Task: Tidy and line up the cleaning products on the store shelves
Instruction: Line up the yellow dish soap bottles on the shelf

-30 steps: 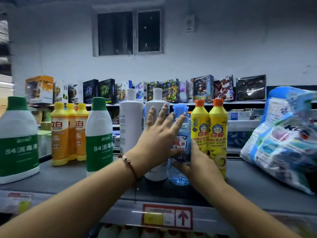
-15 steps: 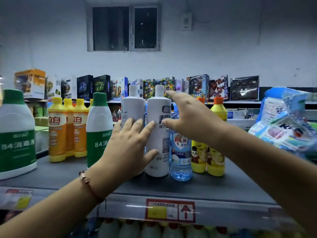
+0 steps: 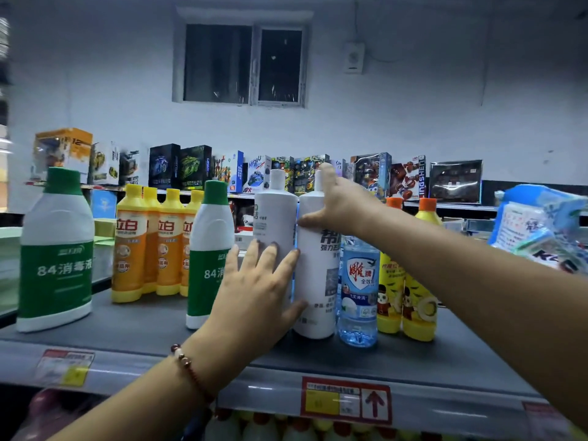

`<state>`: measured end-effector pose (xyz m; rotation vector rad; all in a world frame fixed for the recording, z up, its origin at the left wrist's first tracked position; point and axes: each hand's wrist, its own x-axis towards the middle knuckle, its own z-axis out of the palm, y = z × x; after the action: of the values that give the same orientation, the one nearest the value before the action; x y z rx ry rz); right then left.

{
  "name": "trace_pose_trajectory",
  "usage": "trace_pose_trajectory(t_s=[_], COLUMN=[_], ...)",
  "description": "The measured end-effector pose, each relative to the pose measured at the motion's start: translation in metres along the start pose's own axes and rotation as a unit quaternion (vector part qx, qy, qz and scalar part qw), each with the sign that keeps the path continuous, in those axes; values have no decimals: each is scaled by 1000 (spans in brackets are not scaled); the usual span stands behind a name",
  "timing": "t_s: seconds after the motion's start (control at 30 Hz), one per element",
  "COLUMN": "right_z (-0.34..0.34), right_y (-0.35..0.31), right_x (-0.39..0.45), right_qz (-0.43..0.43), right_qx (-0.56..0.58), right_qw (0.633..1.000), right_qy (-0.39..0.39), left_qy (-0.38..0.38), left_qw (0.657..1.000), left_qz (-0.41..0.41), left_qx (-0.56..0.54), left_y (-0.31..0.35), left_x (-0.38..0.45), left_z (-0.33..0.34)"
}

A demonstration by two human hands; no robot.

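Two tall white bottles stand side by side mid-shelf. My left hand (image 3: 257,288) lies flat, fingers straight and spread, against the front of the left white bottle (image 3: 275,218); its thumb touches the low part of the right white bottle (image 3: 315,275). My right hand (image 3: 342,203) reaches in from the right and grips that right bottle's shoulder, thumb on the front and fingers behind the cap. Right of them stand a clear blue bottle (image 3: 358,291) and two yellow bottles with orange caps (image 3: 409,300).
A green-and-white 84 bottle (image 3: 208,249) stands just left of my left hand, another (image 3: 55,249) at the far left, with orange-yellow bottles (image 3: 149,246) between. A blue bag (image 3: 541,227) leans at the right. The shelf edge (image 3: 254,386) carries a price label (image 3: 345,401).
My right hand left the blue bottle, rose, and moved left onto the right white bottle's shoulder. My left hand slid down onto the left white bottle's front.
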<state>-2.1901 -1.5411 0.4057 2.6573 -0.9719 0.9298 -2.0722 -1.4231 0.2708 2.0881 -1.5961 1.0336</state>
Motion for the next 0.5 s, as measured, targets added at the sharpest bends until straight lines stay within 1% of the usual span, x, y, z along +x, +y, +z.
trace_pose_trajectory(t_s=[0.1,0.2,0.27,0.33,0.4,0.47,0.5], right_z=[-8,-10,-9,-8,-7,-7,-7], right_y=[-4,-11,-16,-20,-25,-28,-28], right_x=[-21,-47,-62,-77,-90,-101,-107], right_qz=[-36,-77,-100,-118,-132,-135,-132], right_qx=[26,80,124,161,173,192,205], right_qw=[998,990,981,972,965,956,950], right_qy=[37,83,112,126,143,174,195], left_qy=[29,38,36,30,10,9,25], left_qw=[999,996,992,982,953,902,879], left_qz=[-1,-14,-21,-34,-67,-98,-110], left_qx=[-28,-76,-119,-184,-296,-421,-464], left_y=[-4,-5,-2,5,14,27,34], left_x=[-5,-10,-13,-15,-16,-15,-14], left_z=[3,1,0,-2,-5,-5,-4])
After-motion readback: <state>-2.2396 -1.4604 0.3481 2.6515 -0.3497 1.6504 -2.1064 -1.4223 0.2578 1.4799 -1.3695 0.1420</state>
